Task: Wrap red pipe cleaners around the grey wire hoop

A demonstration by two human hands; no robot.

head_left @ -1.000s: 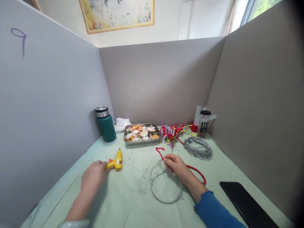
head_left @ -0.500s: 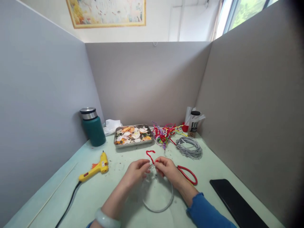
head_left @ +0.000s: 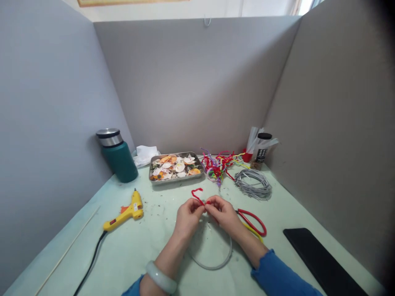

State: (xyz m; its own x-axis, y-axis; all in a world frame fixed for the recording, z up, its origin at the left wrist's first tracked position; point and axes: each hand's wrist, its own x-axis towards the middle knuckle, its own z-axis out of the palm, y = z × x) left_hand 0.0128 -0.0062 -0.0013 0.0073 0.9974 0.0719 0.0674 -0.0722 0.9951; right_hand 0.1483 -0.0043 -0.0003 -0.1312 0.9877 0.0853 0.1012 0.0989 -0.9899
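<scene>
Both my hands are pinched together over the middle of the table. My left hand and my right hand meet fingertip to fingertip on a short red fuzzy cord. Its bent free end sticks out beyond my fingers. A hoop of grey wire hangs below, its upper part at my fingertips. Whether the cord goes around the wire there is hidden by my fingers. Red-handled scissors or pliers lie just right of my right hand, partly covered by it.
Behind are a metal tray of shells, a tangle of coloured cords, a grey wire coil and a jar. At left are a yellow glue gun, a green bottle and a thin stick. A black slab lies right.
My left hand has moved right, closing on the cord beside my right hand; the gap between them is gone. The view has tilted down.
</scene>
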